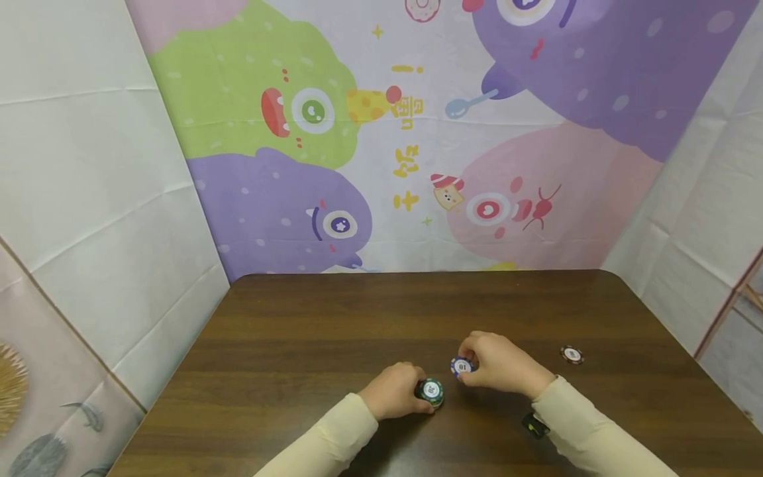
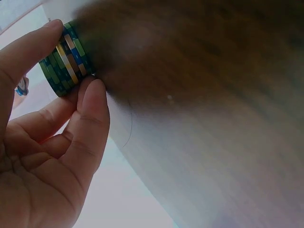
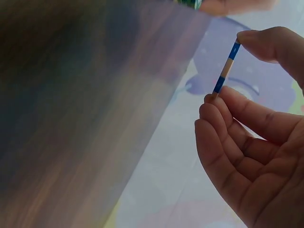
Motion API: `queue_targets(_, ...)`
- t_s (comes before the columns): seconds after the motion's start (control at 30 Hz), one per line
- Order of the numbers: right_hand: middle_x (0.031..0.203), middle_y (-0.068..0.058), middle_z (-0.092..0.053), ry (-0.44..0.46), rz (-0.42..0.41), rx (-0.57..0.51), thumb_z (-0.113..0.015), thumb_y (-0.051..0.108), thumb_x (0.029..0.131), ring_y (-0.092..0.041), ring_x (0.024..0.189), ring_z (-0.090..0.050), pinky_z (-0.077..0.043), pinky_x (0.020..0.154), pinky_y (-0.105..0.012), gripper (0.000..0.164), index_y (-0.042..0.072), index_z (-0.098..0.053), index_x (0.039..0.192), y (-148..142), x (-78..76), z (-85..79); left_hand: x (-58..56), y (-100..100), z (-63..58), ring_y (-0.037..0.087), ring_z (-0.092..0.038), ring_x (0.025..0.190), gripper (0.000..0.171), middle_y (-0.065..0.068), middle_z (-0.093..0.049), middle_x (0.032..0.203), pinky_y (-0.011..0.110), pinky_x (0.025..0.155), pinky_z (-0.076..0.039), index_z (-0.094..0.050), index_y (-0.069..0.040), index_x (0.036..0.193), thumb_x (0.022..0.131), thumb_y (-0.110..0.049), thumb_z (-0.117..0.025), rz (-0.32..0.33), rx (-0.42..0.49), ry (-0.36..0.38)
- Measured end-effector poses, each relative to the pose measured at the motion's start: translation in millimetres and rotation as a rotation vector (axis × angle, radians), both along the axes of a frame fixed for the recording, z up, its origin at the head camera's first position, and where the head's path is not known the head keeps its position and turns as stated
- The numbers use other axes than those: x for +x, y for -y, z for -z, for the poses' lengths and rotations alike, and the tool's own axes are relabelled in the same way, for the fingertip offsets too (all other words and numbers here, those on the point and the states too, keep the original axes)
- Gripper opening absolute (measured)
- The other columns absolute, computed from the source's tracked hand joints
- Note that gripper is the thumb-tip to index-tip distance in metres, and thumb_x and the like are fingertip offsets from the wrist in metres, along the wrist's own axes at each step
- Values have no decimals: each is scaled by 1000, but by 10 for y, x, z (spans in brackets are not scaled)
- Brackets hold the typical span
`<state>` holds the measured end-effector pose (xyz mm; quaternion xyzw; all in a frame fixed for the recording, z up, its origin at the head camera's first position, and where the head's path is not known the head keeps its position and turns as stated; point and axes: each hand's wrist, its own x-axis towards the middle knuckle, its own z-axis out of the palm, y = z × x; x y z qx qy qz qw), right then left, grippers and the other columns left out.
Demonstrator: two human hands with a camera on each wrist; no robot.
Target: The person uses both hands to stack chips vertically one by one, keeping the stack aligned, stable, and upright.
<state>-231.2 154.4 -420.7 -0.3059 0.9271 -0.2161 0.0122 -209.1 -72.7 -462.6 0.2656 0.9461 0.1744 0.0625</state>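
My left hand [image 1: 394, 392] grips a short stack of poker chips [image 1: 431, 392] on the table, a green chip marked 20 on top. In the left wrist view, the stack [image 2: 68, 59] shows green edges plus a yellow and a blue one, with thumb and fingers on opposite sides. Just right of the stack, my right hand [image 1: 497, 363] pinches a blue-and-white poker chip [image 1: 461, 366] marked 10 by its rim. Seen edge-on in the right wrist view, that blue chip [image 3: 226, 67] spans between thumb and fingertips, above the table.
Farther right on the brown wooden table [image 1: 334, 311] lies a dark-rimmed poker chip [image 1: 571, 354]. Beside the right sleeve is a small black object [image 1: 534, 426] with a green mark. A cartoon-printed cloth [image 1: 411, 245] hangs behind the table's far edge.
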Motion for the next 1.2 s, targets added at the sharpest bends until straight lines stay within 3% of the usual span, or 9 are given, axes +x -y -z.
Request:
queue_targets(0.4,86,3,-59,-9,-122,-8,-76,21,76,-4,71,-49,-44,62,-19,23,6,-69,93,334,59,40,-7,10,5,1,-48,69,32,-9,-62,79,18,63,-43,-69,-13,90,74,-35,-84,4,35,27)
queue_targets(0.67,91,0,-61,45,-175,11,-76,19,79,-5,74,-54,-47,64,-16,25,4,-70,97,459,88,53,5,21,-10,1,-48,67,31,-9,-60,78,17,60,-43,-66,-12,90,75,-33,-84,-2,60,68)
queue_targets(1.2,82,3,-58,37,-202,33,-78,16,73,-2,69,-45,-43,60,-17,20,6,-70,88,521,77,125,-3,15,-1,1,-49,71,29,-10,-64,80,18,65,-44,-68,-14,90,75,-33,-83,27,46,10)
